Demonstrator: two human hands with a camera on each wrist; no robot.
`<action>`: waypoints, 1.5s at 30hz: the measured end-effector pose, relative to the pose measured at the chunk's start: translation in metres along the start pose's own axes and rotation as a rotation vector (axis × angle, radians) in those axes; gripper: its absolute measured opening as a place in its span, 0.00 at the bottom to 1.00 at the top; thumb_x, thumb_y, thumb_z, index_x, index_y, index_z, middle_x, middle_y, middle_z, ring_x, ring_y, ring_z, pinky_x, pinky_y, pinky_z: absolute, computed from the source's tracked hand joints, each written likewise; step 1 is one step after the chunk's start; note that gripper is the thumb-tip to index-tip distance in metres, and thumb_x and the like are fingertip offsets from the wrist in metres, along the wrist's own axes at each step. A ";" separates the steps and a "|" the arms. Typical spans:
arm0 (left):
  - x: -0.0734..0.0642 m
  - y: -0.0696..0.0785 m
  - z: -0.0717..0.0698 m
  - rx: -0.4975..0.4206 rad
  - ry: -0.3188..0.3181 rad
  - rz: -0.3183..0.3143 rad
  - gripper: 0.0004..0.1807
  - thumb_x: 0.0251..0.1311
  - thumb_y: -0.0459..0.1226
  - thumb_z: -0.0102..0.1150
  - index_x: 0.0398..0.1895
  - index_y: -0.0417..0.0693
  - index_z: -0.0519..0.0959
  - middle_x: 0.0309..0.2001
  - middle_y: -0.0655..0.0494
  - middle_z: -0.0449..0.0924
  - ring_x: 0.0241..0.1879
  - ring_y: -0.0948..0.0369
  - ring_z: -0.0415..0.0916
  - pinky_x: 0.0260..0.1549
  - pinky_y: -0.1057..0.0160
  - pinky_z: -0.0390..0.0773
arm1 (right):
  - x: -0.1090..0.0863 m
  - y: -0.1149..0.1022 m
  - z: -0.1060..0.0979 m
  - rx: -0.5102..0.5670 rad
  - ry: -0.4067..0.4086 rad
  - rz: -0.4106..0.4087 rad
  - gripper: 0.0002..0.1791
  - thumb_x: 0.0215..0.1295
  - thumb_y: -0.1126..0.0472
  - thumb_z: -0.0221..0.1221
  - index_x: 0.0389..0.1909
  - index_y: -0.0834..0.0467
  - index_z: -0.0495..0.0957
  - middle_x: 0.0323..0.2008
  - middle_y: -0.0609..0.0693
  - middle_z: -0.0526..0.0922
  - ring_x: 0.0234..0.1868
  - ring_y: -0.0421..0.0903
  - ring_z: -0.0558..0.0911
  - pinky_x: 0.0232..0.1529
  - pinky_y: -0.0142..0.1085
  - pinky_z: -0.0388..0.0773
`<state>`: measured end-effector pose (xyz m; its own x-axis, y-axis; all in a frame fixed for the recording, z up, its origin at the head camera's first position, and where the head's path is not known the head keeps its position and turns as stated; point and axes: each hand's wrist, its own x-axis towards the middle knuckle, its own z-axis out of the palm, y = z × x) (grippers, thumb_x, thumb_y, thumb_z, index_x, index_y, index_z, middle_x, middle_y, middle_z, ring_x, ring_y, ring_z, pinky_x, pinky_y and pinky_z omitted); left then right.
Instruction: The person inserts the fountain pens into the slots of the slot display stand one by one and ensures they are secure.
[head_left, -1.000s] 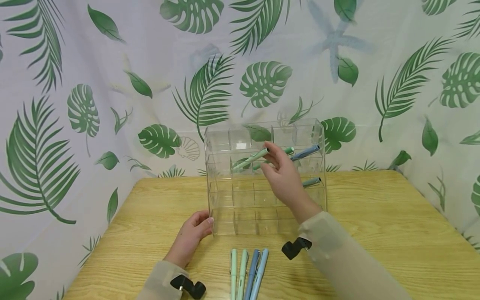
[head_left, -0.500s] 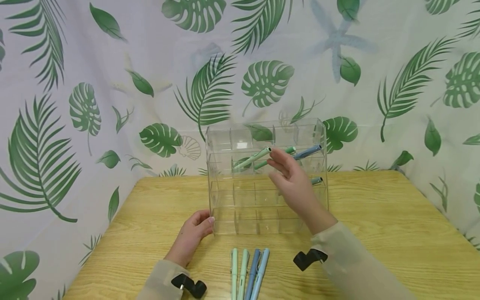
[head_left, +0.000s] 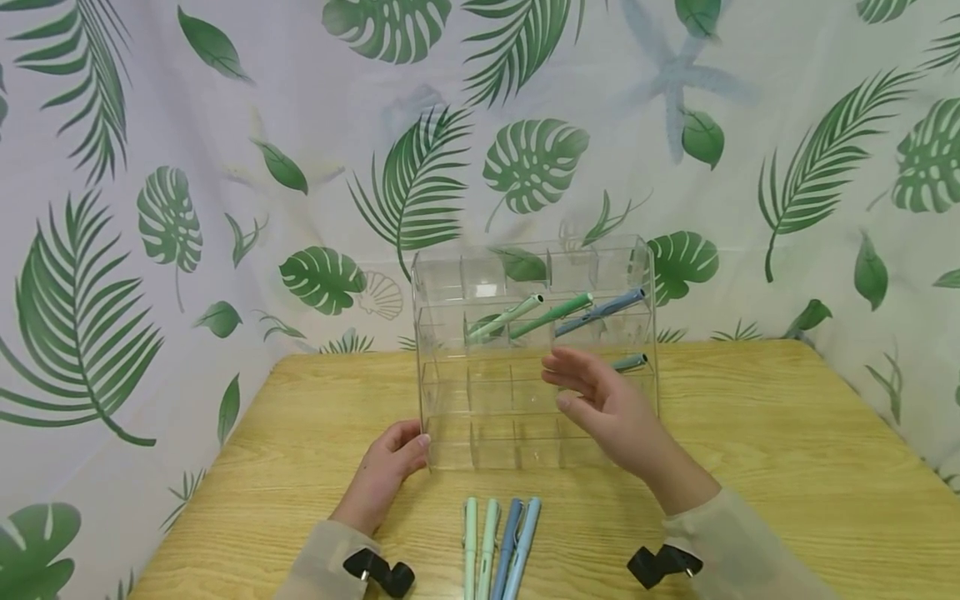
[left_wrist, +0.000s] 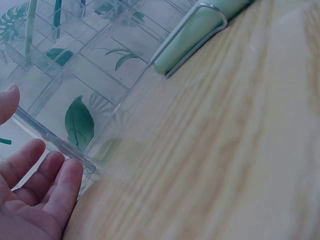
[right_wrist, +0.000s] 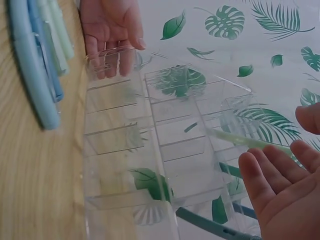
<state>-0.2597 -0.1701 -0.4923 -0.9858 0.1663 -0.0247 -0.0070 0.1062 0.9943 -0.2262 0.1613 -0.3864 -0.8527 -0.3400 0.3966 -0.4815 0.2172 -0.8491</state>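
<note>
A clear tiered pen organizer (head_left: 491, 396) stands on the table. My left hand (head_left: 390, 467) holds its lower left side edge, thumb in front and fingers at the side. Before its middle tiers, my right hand (head_left: 603, 404) hovers with loosely extended fingers and nothing in it. The second tier from the top carries a pale green pen (head_left: 510, 317), a green pen (head_left: 555, 313) and a blue pen (head_left: 600, 312), all slanting up to the right. Lower right is a teal pen (head_left: 632, 362), partly hidden behind my right hand.
In front of the organizer, two light green pens (head_left: 470, 542) and two blue pens (head_left: 522, 546) lie side by side on the wooden table (head_left: 765, 433). A leaf-printed cloth (head_left: 480, 67) hangs behind the table.
My right hand has moved away from the pale green pen, down and to the right, uncovering the green and blue pens. My left hand stays at the organizer's edge.
</note>
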 end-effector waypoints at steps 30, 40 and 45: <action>-0.002 0.003 0.000 -0.012 0.009 0.001 0.25 0.73 0.44 0.58 0.66 0.39 0.72 0.63 0.43 0.74 0.62 0.49 0.73 0.61 0.50 0.76 | -0.036 0.035 0.019 -0.166 -0.397 0.148 0.21 0.75 0.55 0.59 0.66 0.56 0.75 0.59 0.50 0.80 0.56 0.48 0.79 0.53 0.39 0.80; 0.002 -0.002 -0.001 -0.011 -0.019 -0.005 0.25 0.75 0.43 0.56 0.67 0.38 0.71 0.63 0.43 0.74 0.62 0.49 0.73 0.60 0.51 0.76 | -0.039 0.044 0.024 -0.122 -0.494 0.170 0.23 0.74 0.56 0.60 0.67 0.58 0.74 0.62 0.52 0.78 0.58 0.52 0.77 0.53 0.40 0.80; 0.002 -0.002 -0.003 -0.007 -0.014 -0.004 0.25 0.74 0.43 0.57 0.68 0.39 0.71 0.63 0.43 0.74 0.61 0.50 0.73 0.61 0.50 0.76 | -0.038 0.049 0.028 -0.110 -0.527 0.199 0.23 0.74 0.57 0.60 0.67 0.56 0.74 0.62 0.50 0.78 0.59 0.51 0.77 0.53 0.38 0.79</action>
<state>-0.2617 -0.1728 -0.4941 -0.9832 0.1800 -0.0306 -0.0127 0.0999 0.9949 -0.2118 0.1595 -0.4530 -0.7261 -0.6873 -0.0187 -0.3645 0.4078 -0.8371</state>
